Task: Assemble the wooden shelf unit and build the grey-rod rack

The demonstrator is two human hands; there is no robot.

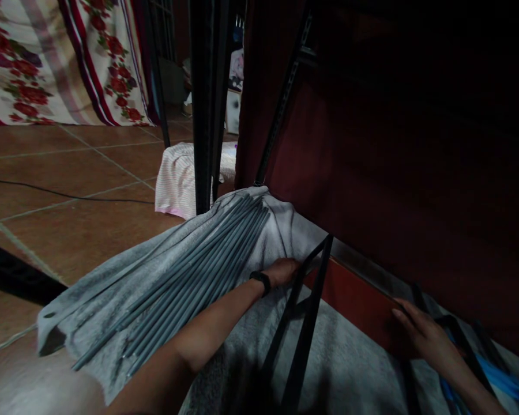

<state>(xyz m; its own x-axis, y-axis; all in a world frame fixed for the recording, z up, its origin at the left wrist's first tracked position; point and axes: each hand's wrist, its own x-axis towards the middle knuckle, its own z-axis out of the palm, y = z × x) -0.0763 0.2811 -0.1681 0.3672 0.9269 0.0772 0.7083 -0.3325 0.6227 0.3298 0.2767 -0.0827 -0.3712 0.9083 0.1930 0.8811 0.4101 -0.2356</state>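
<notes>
A flat reddish-brown board [354, 300] lies at a slant over the grey fleece cloth [337, 346], by the dark red hanging fabric. My left hand [283, 271], with a black band at the wrist, is closed at the board's left end, its fingertips partly hidden behind black metal bars [305, 331]. At the other end my right hand [419, 328] grips the board, fingers over its far edge. Left of my left forearm, a bundle of thin grey rods [199, 276] rests on the same cloth.
Black upright posts [203, 115] stand ahead, with a dark red fabric [350, 150] on the right. A striped cloth [177, 178] covers something low behind the rods. A cable [69, 196] crosses the tiled floor [112, 155]. Blue items [497, 377] lie at lower right.
</notes>
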